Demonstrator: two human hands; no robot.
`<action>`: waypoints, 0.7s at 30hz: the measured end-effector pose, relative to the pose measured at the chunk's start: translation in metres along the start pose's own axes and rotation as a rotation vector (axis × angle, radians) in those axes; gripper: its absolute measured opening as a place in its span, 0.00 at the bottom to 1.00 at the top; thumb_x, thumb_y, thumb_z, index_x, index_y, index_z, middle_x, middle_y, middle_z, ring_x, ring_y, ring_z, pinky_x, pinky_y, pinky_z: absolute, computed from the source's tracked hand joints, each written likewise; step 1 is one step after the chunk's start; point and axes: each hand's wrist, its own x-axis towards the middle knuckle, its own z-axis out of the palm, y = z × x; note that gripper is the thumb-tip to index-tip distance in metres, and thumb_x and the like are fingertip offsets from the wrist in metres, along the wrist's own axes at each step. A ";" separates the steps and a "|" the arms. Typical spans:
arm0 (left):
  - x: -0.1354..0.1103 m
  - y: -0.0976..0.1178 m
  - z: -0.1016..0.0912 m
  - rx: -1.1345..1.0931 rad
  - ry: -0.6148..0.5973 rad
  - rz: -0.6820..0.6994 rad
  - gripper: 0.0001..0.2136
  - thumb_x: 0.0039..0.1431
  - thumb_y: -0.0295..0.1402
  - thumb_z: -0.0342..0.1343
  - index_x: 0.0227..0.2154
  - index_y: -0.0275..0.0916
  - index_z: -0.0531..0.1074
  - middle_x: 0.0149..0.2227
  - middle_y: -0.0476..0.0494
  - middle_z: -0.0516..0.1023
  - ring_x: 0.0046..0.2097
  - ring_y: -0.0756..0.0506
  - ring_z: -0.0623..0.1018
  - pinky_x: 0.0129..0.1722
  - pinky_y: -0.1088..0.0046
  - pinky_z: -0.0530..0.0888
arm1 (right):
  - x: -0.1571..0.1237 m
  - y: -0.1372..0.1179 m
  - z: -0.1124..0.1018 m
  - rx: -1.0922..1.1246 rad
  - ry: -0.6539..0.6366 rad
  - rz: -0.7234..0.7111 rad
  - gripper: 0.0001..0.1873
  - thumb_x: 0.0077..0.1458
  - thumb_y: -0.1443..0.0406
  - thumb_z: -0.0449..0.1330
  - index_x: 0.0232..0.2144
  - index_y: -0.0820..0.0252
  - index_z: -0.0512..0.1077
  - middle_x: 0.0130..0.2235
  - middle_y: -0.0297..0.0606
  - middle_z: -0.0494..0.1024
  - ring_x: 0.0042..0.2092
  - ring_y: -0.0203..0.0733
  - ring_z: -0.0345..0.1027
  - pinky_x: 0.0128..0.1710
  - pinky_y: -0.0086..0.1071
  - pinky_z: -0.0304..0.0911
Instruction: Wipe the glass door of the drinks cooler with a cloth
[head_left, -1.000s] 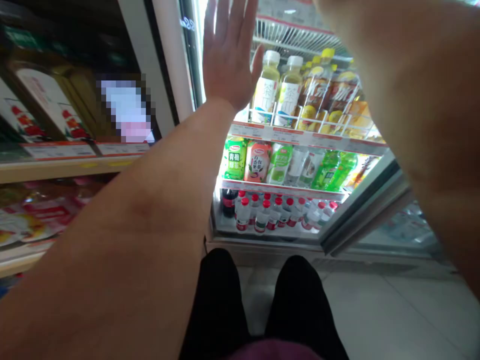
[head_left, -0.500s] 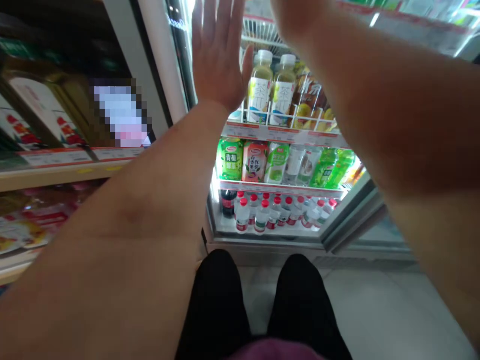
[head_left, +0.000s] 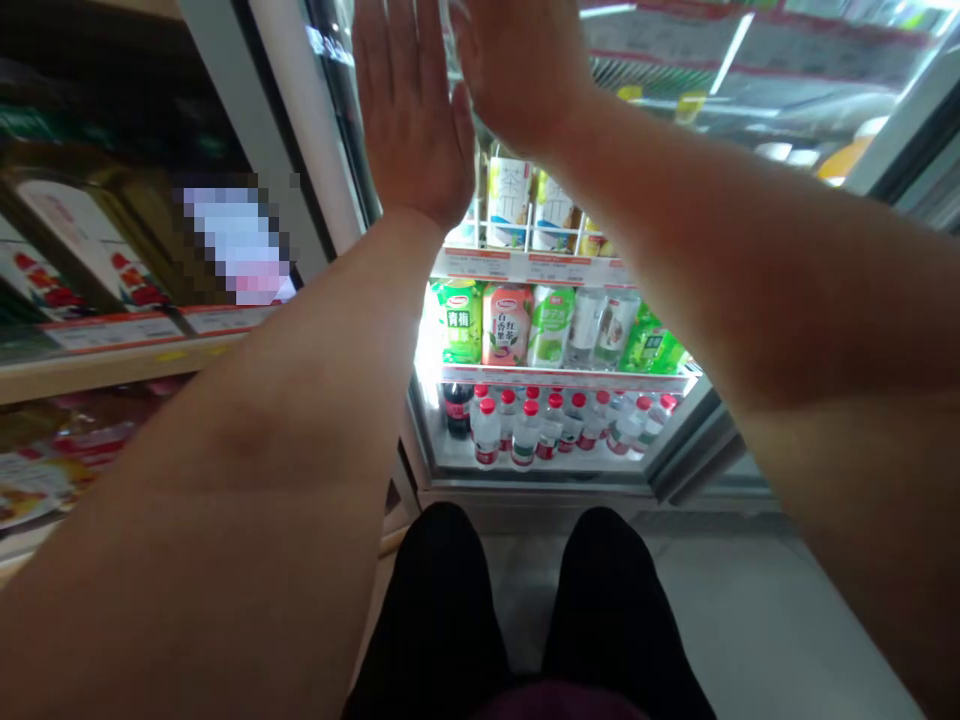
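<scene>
Both my arms reach up in front of an open drinks fridge (head_left: 450, 470). My left hand (head_left: 409, 120) is raised flat, fingers stretched upward, holding nothing. My right hand (head_left: 517, 70) is beside it, palm forward at the top of the frame, its fingertips cut off by the frame edge. Both hands are in front of the shelf of pale tea bottles (head_left: 510, 200). Below that stand green and pink juice bottles (head_left: 510, 325), then red-capped water bottles (head_left: 525, 430).
The fridge's glass door (head_left: 750, 120) stands open at the right. A store shelf (head_left: 112, 360) with boxed goods and packets runs along the left. My dark-trousered legs (head_left: 525, 610) are over a grey tiled floor (head_left: 750, 620).
My right hand has swung left across the fridge front until it is beside the left hand. The view has tilted slightly, and the glass door has come closer to the fridge.
</scene>
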 end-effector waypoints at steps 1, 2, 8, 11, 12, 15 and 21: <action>0.000 0.002 -0.001 0.035 0.022 -0.006 0.26 0.74 0.41 0.21 0.71 0.43 0.35 0.67 0.76 0.11 0.67 0.55 0.17 0.70 0.77 0.26 | -0.003 -0.006 -0.003 -0.096 -0.062 0.014 0.26 0.68 0.75 0.45 0.66 0.75 0.55 0.70 0.50 0.57 0.70 0.56 0.50 0.70 0.56 0.44; 0.001 0.004 -0.003 0.064 0.025 -0.009 0.25 0.74 0.39 0.22 0.71 0.43 0.36 0.66 0.77 0.11 0.67 0.56 0.16 0.70 0.78 0.26 | -0.005 -0.010 -0.008 -0.175 -0.128 0.026 0.29 0.68 0.76 0.43 0.69 0.70 0.50 0.72 0.45 0.53 0.72 0.54 0.46 0.72 0.54 0.43; 0.003 0.010 -0.008 0.094 0.040 -0.016 0.25 0.73 0.36 0.23 0.71 0.42 0.36 0.67 0.76 0.13 0.67 0.55 0.18 0.70 0.78 0.25 | -0.026 -0.012 -0.013 -0.169 -0.119 0.044 0.33 0.66 0.75 0.41 0.71 0.59 0.48 0.73 0.30 0.50 0.73 0.48 0.42 0.74 0.50 0.42; 0.002 0.006 -0.005 0.056 0.028 -0.038 0.25 0.74 0.34 0.24 0.72 0.47 0.34 0.66 0.79 0.14 0.67 0.58 0.18 0.70 0.81 0.25 | -0.044 -0.013 0.008 -0.023 0.076 -0.009 0.27 0.72 0.66 0.38 0.70 0.56 0.54 0.72 0.27 0.55 0.74 0.43 0.42 0.75 0.46 0.34; 0.002 0.005 -0.003 0.036 0.037 -0.044 0.25 0.74 0.32 0.23 0.72 0.48 0.33 0.66 0.80 0.14 0.67 0.60 0.18 0.70 0.82 0.25 | -0.047 -0.012 0.014 0.003 0.093 -0.016 0.27 0.72 0.65 0.39 0.69 0.53 0.55 0.71 0.25 0.55 0.74 0.40 0.41 0.76 0.43 0.33; 0.001 0.003 -0.001 0.021 0.079 -0.040 0.26 0.74 0.29 0.21 0.72 0.47 0.32 0.67 0.80 0.14 0.67 0.60 0.20 0.70 0.84 0.27 | -0.048 -0.006 0.018 -0.026 -0.001 -0.056 0.27 0.71 0.67 0.41 0.69 0.52 0.54 0.72 0.24 0.53 0.74 0.37 0.40 0.76 0.42 0.33; 0.003 0.008 -0.012 0.179 -0.010 -0.034 0.23 0.74 0.29 0.26 0.69 0.41 0.42 0.66 0.76 0.13 0.67 0.60 0.19 0.71 0.82 0.29 | -0.068 -0.005 0.012 -0.083 0.076 -0.086 0.33 0.68 0.67 0.31 0.69 0.64 0.55 0.71 0.34 0.55 0.73 0.42 0.45 0.74 0.47 0.40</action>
